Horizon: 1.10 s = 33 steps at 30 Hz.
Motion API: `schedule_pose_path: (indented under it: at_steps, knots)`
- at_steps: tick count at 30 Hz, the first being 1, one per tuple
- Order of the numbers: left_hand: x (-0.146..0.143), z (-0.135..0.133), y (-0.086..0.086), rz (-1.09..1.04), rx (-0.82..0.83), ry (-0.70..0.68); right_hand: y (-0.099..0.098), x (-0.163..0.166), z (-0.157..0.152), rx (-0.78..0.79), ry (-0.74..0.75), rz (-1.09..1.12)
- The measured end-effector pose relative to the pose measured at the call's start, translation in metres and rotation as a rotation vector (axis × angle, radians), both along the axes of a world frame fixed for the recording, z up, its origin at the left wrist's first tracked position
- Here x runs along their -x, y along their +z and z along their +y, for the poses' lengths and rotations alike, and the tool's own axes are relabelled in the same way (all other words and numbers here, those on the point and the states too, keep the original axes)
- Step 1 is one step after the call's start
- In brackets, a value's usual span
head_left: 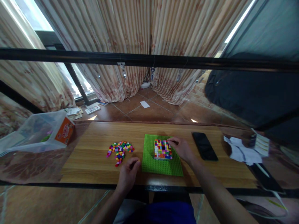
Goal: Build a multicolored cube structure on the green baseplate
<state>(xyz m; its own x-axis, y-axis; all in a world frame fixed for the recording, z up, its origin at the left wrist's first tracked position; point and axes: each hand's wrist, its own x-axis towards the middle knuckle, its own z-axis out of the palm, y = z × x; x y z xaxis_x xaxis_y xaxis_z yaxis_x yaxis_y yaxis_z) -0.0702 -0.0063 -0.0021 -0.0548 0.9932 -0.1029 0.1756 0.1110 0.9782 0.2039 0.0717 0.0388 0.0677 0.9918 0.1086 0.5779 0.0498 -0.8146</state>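
A block-shaped build of many coloured toy bricks (163, 153), with a dark opening in its top, stands on a green studded baseplate (149, 168). At its far right corner, my right hand (182, 150) has thumb and forefinger pinched together, touching or almost touching the top bricks; whatever lies between the fingertips is too small to make out. My left hand (128, 173) is closed in a pinch just left of the baseplate, with a speck of orange, seemingly a small toy brick, at its fingertips. Beyond it, loose coloured bricks (120, 149) lie scattered on the wooden table (93, 155).
To the right of the baseplate lies a black phone (205, 146). Crumpled white paper (240, 151) and a dark flat device (266, 179) with a cable are at the far right. A clear plastic bin (42, 124) with an orange label stands left. A black bar (140, 59) crosses beyond the table.
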Motion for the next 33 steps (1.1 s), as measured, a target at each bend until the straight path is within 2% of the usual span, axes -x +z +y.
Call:
schedule_pose_path:
  at_steps: [4,6,10,14,19,25,31,33]
  knots:
    - [-0.008,0.000,0.016,-0.214,0.134,0.051,0.004,0.014,-0.031,-0.170,-0.122,0.047]
    - [-0.016,-0.002,0.027,-0.359,0.214,0.065,0.007,0.031,-0.054,-0.204,-0.068,0.122]
    - [-0.034,-0.007,0.047,-0.606,0.372,0.020,0.017,0.068,-0.092,-0.148,0.050,0.235]
    - [-0.042,-0.010,0.061,-0.724,0.403,-0.094,0.024,0.085,-0.103,-0.117,0.118,0.259]
    - [-0.045,-0.014,0.066,-0.759,0.403,-0.161,0.024,0.086,-0.102,-0.132,0.113,0.270]
    - [-0.045,-0.016,0.055,-0.581,0.363,-0.178,0.019,0.075,-0.104,-0.154,0.054,0.263]
    - [-0.012,-0.009,0.020,-0.049,0.039,-0.099,0.012,0.024,-0.071,-0.178,-0.194,0.123]
    - [-0.001,-0.007,0.012,0.065,-0.008,-0.071,0.008,0.010,-0.054,-0.149,-0.241,0.083]
